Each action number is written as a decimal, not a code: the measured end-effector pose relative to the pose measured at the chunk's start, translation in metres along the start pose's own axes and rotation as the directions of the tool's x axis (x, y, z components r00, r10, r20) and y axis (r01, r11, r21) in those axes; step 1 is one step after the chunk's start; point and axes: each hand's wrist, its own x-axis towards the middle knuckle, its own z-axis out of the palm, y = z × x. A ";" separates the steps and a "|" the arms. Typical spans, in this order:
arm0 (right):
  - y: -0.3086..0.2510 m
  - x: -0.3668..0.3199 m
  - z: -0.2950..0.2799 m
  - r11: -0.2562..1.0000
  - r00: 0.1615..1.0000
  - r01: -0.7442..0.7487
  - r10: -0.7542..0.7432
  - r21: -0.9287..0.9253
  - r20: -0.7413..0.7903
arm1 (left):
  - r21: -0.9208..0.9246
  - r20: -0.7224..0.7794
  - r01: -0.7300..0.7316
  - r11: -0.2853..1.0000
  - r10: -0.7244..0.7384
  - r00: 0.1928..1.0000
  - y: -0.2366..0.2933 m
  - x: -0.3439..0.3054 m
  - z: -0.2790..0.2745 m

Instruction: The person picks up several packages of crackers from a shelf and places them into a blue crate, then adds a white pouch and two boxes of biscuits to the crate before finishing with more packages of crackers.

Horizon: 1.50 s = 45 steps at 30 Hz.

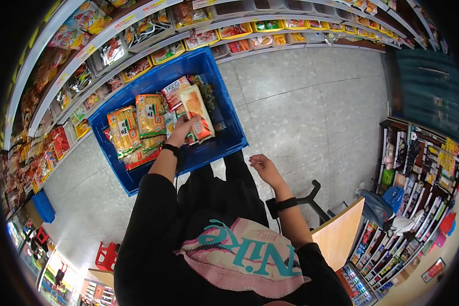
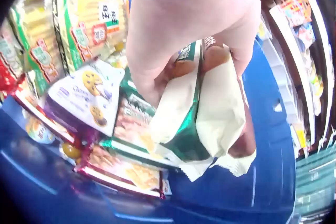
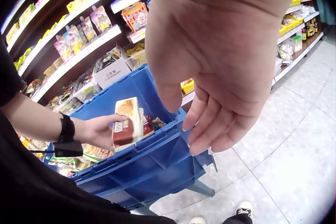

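Note:
My left hand (image 1: 181,131) reaches into a blue plastic crate (image 1: 229,115) and grips snack packs by one end. In the left wrist view two slim packs with cream wrappers stand side by side in the grip, a green-edged snack pack (image 2: 176,116) and a second cream snack pack (image 2: 223,108). Large bags of rice crackers (image 1: 150,115) fill the crate's left part, and a white-and-purple cookie bag (image 2: 86,95) lies near the held packs. My right hand (image 1: 264,168) hangs beside the crate's near right corner, fingers loosely curled, holding nothing.
Curved shelves (image 1: 132,23) of bagged snacks run along the far and left sides, close to the crate. Grey tiled floor (image 1: 301,97) spreads to the right. A wooden tabletop (image 1: 339,232) stands by my right elbow, and a red stool (image 1: 106,256) is behind on the left.

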 end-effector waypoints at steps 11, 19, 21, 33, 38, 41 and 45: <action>-0.014 0.004 0.014 0.999 1.000 -0.007 0.007 -0.036 -0.013 | -0.030 -0.401 -0.141 0.990 0.117 0.909 0.005 -0.017 -0.159; -0.012 0.002 0.039 0.999 0.999 0.009 -0.011 -0.048 -0.034 | 0.254 -0.490 -0.065 0.965 0.187 0.852 0.005 -0.008 -0.149; -0.013 0.001 0.044 0.999 0.999 0.008 -0.010 -0.050 -0.038 | 0.204 -0.396 -0.054 0.977 0.133 0.908 0.017 -0.022 -0.131; -0.019 -0.004 0.054 0.998 0.998 0.020 -0.024 -0.059 -0.054 | 0.309 -0.056 0.216 0.926 -0.209 0.976 -0.060 0.022 -0.112; -0.015 -0.006 0.055 0.998 0.998 0.012 -0.015 -0.069 -0.054 | 0.379 -0.090 0.015 0.925 0.021 0.996 -0.065 0.023 -0.111; -0.011 -0.007 0.057 0.998 0.997 0.033 -0.037 -0.057 -0.062 | 0.273 -0.080 0.035 0.961 -0.013 0.997 -0.040 -0.002 -0.096; -0.012 -0.006 0.058 0.998 0.998 0.026 -0.030 -0.063 -0.060 | 0.225 -0.104 0.022 0.974 0.001 0.995 -0.030 -0.021 -0.095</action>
